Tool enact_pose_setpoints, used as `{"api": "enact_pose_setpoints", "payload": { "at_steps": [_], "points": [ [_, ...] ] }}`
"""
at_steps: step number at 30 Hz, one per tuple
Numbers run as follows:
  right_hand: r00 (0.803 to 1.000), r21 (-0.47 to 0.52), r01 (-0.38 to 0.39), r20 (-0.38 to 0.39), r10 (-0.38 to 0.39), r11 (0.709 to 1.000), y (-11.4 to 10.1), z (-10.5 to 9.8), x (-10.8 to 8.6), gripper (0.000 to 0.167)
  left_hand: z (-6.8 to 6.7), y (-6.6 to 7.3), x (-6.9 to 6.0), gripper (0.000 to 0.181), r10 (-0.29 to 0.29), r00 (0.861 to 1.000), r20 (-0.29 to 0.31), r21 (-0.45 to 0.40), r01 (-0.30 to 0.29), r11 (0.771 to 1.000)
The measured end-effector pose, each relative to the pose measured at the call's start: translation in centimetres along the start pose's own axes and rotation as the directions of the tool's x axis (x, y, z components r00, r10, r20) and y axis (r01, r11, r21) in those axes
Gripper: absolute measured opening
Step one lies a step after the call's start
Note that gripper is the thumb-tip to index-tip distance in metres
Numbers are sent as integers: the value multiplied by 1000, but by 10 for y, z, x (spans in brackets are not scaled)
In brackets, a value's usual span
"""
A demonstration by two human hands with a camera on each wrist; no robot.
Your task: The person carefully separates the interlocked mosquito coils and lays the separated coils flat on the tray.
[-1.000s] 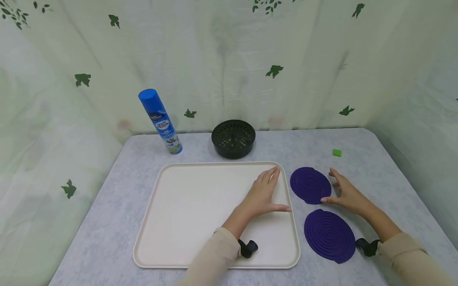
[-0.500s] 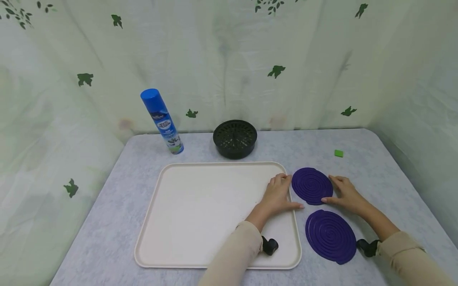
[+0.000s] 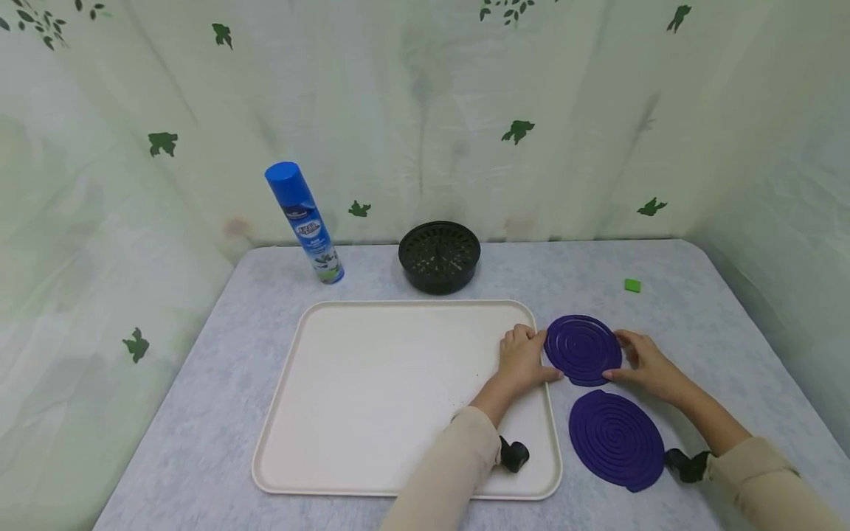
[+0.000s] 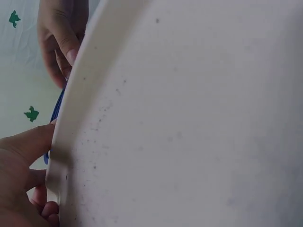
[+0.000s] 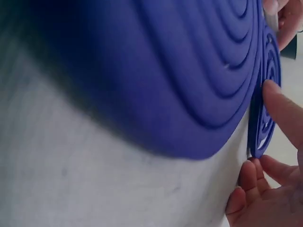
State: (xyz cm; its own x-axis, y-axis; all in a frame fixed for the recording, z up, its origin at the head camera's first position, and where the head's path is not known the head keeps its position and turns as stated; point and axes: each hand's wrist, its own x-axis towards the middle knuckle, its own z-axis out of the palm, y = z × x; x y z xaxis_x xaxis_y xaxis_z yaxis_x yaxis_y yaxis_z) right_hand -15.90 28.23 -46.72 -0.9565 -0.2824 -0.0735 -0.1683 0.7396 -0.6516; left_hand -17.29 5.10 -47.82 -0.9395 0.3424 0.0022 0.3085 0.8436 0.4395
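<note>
Two flat, round purple spiral mats lie to the right of the tray in the head view. At the far spiral mat (image 3: 583, 350), light lines show between its coils. My left hand (image 3: 522, 361) holds this mat's left edge with thumb and forefinger, reaching over the tray's right rim. On the opposite edge, my right hand (image 3: 649, 369) grips it; in the right wrist view the right thumb (image 5: 284, 111) lies on the coils with the other fingers by the rim. The near spiral mat (image 3: 616, 441) lies flat, untouched, and fills much of the right wrist view.
A large white tray (image 3: 392, 398) occupies the middle of the table, with dark specks on it in the left wrist view. Behind it stand a blue spray can (image 3: 305, 223) and a round black perforated container (image 3: 439, 258). A small green piece (image 3: 632, 285) lies at the back right.
My left hand has moved right, from over the tray to the far mat's left edge. My right hand has closed in on the other edge. Gaps between that mat's coils now show.
</note>
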Motion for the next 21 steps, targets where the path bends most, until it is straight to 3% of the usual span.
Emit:
{"api": "enact_pose_setpoints", "payload": {
  "at_steps": [3, 5, 7, 11, 14, 18, 21],
  "points": [
    [1000, 70, -27, 12, 26, 997, -4, -1, -2, 77, -2, 1, 1, 68, -42, 999, 7, -105, 42, 994],
    [999, 116, -46, 20, 44, 992, -6, -2, -2, 75, -4, 2, 1, 64, -68, 998, 9, -200, 68, 977],
    [998, 150, -67, 30, 63, 986, -8, -4, -3, 73, -5, 3, 1, 60, -81, 997, 3, -301, 78, 950],
    [997, 211, -72, 28, 68, 975, -8, -6, -4, 65, -8, 3, 1, 49, -45, 998, -51, -477, 15, 879],
    [999, 282, -14, -27, 22, 959, -9, -7, -7, 59, -11, 4, 2, 41, -47, 994, -96, -631, -24, 776],
    [991, 333, 70, -130, -28, 940, -19, -10, -9, 53, -18, 6, 0, 32, -136, 983, -125, -802, -20, 597],
    [980, 337, 118, -190, -55, 934, -30, -14, -10, 50, -37, 10, -6, 30, -182, 978, -106, -896, -15, 443]
  ]
}}
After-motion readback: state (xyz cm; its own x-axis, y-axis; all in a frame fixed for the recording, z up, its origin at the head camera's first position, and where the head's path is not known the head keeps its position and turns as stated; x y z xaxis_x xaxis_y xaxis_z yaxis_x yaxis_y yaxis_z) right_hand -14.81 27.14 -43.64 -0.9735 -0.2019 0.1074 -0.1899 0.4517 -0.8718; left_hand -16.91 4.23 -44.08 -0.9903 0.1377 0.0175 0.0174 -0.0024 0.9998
